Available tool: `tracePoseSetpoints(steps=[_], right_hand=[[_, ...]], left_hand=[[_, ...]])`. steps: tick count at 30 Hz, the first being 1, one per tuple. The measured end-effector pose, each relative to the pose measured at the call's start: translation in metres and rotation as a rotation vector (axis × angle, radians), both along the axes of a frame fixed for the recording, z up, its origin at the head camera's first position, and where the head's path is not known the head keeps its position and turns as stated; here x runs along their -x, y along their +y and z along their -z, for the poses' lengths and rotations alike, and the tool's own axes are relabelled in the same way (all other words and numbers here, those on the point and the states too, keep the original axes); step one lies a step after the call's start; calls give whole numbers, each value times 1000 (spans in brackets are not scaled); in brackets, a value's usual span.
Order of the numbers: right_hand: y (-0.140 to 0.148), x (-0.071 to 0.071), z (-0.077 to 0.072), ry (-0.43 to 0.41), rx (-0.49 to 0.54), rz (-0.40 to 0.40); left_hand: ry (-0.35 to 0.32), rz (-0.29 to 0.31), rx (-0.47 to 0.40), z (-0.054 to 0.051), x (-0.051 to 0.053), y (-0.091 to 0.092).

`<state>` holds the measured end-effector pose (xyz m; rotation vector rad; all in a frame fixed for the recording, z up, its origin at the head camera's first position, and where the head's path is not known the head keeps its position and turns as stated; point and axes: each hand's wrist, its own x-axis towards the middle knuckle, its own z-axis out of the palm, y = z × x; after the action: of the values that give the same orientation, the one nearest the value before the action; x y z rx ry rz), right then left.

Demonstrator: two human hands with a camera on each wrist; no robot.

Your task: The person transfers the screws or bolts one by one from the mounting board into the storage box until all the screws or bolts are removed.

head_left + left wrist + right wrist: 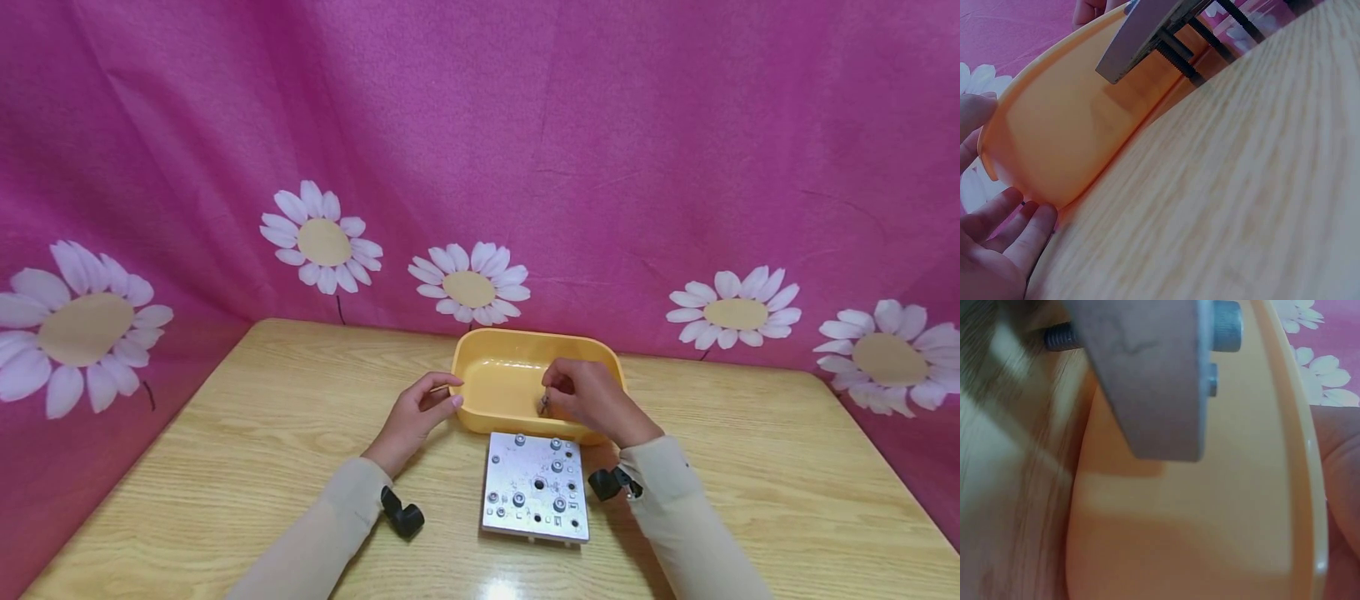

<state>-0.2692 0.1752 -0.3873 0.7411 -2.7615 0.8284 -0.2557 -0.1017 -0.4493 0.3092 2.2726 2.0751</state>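
Left hand [411, 421] was just resting its loosely spread fingers against the left end of the yellow tub [495, 392]. Right hand [588, 390] was dipped inside the tub, fingertips pinched together on a small metal bit [543, 406], too tiny to say what exactly. The metal plate [517, 473] sat on the bench [315, 417] just in front of the tub, bolts [557, 466] sticking up from its top and threaded ends showing underneath.
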Motion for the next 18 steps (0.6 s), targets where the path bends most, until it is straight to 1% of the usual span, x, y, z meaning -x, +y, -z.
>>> tracePoseSetpoints(steps=[3, 10, 18], right_hand=[[1, 0, 1, 11, 9, -11], [0, -1, -1, -33, 23, -5], [0, -1, -1, -27, 32, -11]], left_hand=[[16, -1, -1, 1, 1, 0], [7, -3, 3, 0, 0, 0], [2, 2, -3, 0, 1, -1]])
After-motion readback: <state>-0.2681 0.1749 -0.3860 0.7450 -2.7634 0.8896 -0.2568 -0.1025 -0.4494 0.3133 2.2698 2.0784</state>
